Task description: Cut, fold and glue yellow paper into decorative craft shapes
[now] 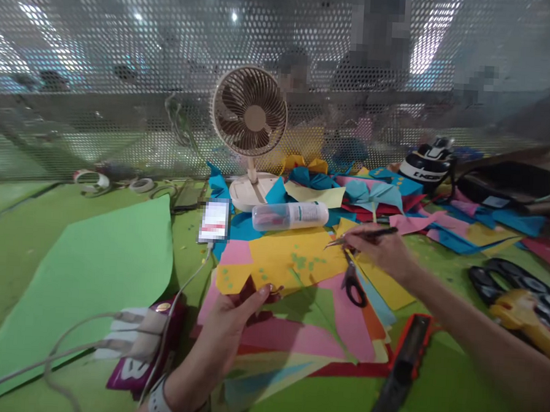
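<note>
My right hand (378,251) grips a slim, dark, pointed tool (382,232) like a pen, its tip just above a yellow paper sheet (272,252). Small green bits (306,261) are scattered over that sheet. At the sheet's near edge my left hand (235,314) is closed, thumb against fingers; what it pinches is hard to make out. Black-handled scissors (355,289) lie just below my right hand, partly on the papers. Pink paper (291,336) and other coloured sheets are stacked beneath the yellow one.
A beige fan (251,112) stands behind a clear bottle (290,216) and a lit phone (213,221) on a cable. Green card (116,253) and a purple power strip (145,347) lie left. A red-edged cutter (405,366) lies right. Perforated mesh (136,119) rises behind.
</note>
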Tool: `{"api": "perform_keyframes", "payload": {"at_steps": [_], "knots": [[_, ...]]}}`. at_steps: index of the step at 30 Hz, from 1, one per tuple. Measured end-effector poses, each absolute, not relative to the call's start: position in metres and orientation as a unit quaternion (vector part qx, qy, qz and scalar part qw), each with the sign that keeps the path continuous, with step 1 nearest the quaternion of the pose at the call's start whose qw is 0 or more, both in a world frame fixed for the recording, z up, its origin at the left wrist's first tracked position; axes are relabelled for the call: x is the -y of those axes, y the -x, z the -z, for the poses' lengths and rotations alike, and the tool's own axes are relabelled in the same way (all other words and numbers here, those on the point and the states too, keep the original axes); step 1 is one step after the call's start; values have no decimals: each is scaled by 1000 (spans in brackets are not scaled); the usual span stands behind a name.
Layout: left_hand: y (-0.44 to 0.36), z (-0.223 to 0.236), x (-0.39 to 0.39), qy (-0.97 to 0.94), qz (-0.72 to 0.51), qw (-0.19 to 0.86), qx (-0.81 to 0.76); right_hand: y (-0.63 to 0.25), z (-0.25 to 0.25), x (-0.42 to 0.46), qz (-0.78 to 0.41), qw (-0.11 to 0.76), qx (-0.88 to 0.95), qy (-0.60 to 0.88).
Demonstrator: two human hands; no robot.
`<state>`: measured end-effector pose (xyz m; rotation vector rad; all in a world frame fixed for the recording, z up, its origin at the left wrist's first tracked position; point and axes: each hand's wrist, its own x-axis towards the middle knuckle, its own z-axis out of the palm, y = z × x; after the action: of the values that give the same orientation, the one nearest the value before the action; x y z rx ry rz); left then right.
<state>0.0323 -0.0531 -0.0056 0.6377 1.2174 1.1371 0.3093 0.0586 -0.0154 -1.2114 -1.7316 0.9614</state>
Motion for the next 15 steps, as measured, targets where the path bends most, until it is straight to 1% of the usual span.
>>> {"api": "perform_keyframes", "payload": {"at_steps": [3, 5, 7, 9, 12, 13, 15], "knots": [[-33, 3, 54, -273, -498, 627, -533, -314, -2, -45, -366, 278, 798, 389], [-34, 0, 54, -270, -502, 625, -534, -317, -11, -37, -321, 199, 862, 339], [-34, -3, 55, -270, -504, 623, -534, -320, -14, -31, -274, 154, 891, 329], [-34, -5, 55, -273, -502, 625, -532, -322, -11, -25, -250, 124, 902, 329], [-34, -6, 55, -277, -501, 623, -533, -332, -3, -12, -240, 107, 907, 328], [-34, -6, 56, -277, -501, 622, -535, -338, -1, -7, -234, 110, 906, 336], [-34, -7, 57, -275, -503, 618, -537, -358, 0, 5, -204, 141, 893, 376]]}}
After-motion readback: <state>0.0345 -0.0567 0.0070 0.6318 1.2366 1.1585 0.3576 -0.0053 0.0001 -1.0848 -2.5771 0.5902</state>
